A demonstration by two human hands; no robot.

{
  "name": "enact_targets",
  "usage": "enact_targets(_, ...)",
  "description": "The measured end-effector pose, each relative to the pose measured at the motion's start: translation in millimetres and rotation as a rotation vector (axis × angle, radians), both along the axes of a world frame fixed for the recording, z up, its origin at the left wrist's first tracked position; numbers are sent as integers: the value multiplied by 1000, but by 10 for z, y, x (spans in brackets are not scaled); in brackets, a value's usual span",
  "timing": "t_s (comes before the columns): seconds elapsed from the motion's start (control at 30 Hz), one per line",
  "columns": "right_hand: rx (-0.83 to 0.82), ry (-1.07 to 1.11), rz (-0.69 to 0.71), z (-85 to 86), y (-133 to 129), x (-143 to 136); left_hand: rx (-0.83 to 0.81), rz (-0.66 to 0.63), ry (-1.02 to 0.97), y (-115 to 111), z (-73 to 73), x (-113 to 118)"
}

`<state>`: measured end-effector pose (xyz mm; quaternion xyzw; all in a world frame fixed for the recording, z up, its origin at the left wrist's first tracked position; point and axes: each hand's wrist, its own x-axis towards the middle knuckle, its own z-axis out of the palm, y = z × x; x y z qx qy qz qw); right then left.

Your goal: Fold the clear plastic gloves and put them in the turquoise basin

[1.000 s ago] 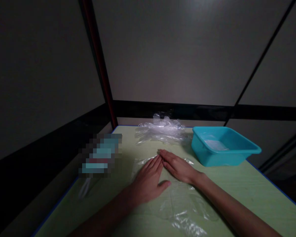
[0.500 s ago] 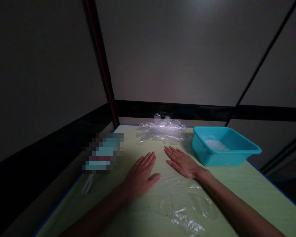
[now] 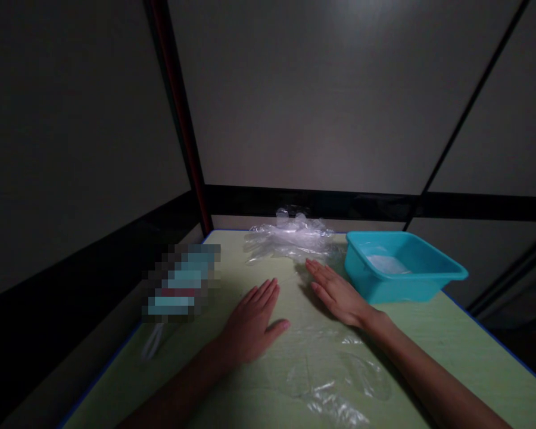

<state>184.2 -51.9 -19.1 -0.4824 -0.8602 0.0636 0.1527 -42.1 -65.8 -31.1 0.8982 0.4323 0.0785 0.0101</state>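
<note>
My left hand (image 3: 252,325) lies flat, palm down, on a clear plastic glove (image 3: 335,405) spread over the table, thumb held out to the side. To its right, my right hand (image 3: 338,296) is tilted and looks slightly raised off the surface, fingers straight and holding nothing. The glove's thin film is hard to make out under the hands; its creases shine nearest to me. Beyond my fingertips rests a crumpled pile of clear plastic gloves (image 3: 290,239).
A turquoise plastic basin (image 3: 395,289) with some whitish, see-through material inside stands beside my right hand. On the left lies a pixelated bluish item (image 3: 185,280) with a white loop (image 3: 152,341). Walls border the light green tabletop (image 3: 455,357) at the back and left.
My right hand has lifted a little and shifted slightly right, its shadow now showing beneath the fingers. My left hand stays flat. The whole view has moved slightly.
</note>
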Motion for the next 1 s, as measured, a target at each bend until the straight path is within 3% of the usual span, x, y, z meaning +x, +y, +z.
enact_targets(0.17, -72, -76, 89, -45, -59, -117, 8, -5, 8, -10, 5, -5)
enact_targets(0.47, -106, -138, 77, -106, 175, -101, 33, 2, -4, 88, -25, -41)
enact_targets(0.77, -108, -120, 67, -104, 246, -22, 51, 35, 2, 126, -57, -147)
enact_targets(0.87, -62, -70, 15, -63, 195, -36, 52, 40, 9, 125, -58, -171)
enact_targets(1.0, 20, -7, -20, -1, -70, -173, 56, 46, 10, 131, -64, -167)
